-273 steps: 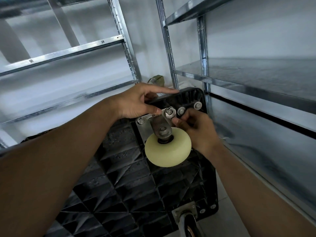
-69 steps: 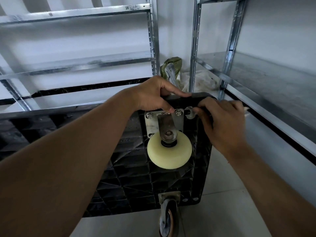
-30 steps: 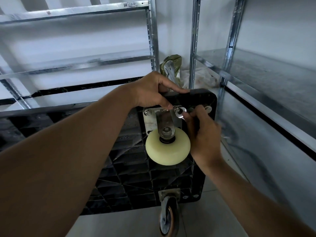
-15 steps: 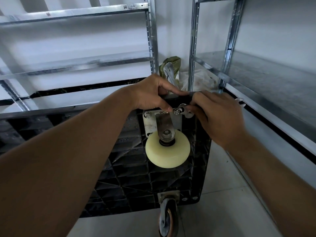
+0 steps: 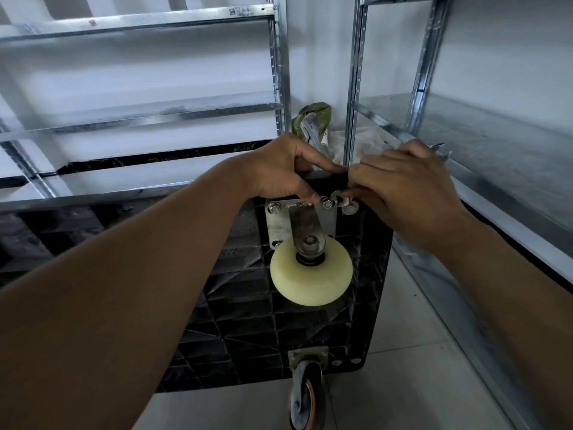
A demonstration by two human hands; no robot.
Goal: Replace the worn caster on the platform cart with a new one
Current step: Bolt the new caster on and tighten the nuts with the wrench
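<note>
The black platform cart [image 5: 248, 321] stands on its side with its ribbed underside facing me. A caster with a cream wheel [image 5: 311, 274] sits on a metal plate [image 5: 279, 225] at the upper right corner. My left hand [image 5: 279, 169] grips the cart's top edge, its thumb down on the plate beside a bolt [image 5: 327, 202]. My right hand [image 5: 403, 187] holds a small wrench [image 5: 338, 198] whose head is at that bolt; its tail pokes out past my knuckles. A grey caster with a worn wheel [image 5: 305, 395] hangs at the lower corner.
Metal shelving [image 5: 155, 110] runs behind the cart on the left. Another rack with a grey shelf [image 5: 496, 144] stands close on the right. A green bag [image 5: 313, 119] sits in the corner behind the cart. Pale floor tiles [image 5: 403, 352] lie to the right.
My right hand has swung the wrench from below the bolt up and out to the right of it. My left hand has stayed on the cart's edge.
</note>
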